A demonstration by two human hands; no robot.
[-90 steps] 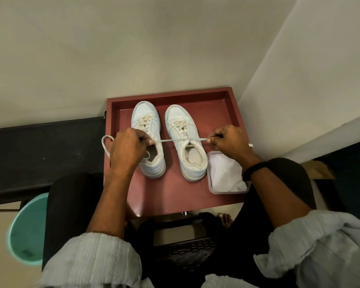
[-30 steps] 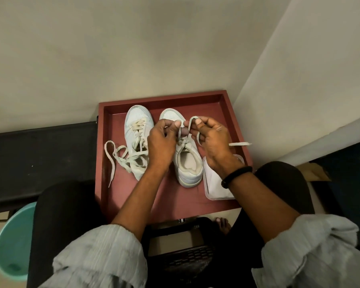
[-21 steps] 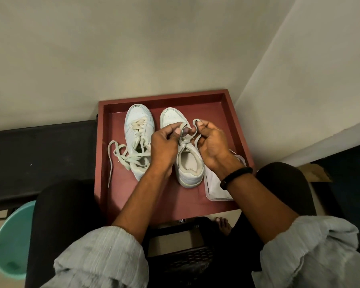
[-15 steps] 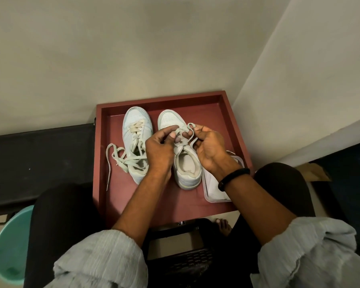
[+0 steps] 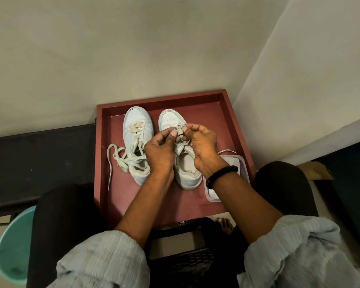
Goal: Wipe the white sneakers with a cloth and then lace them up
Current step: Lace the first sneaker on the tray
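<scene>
Dim, warm, even light gives no glare and only faint shadows beside the white sneakers (image 5: pixel 136 132), sharp at the centre, while the wide lens bends the wall (image 5: pixel 133 48) lines and the pale sleeves (image 5: pixel 100 260) at the bottom edge blur.

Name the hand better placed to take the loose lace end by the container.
Probably right. The right hand sits just beside that lace end; the left hand is across the sneaker. Both pinch its lace.
</scene>
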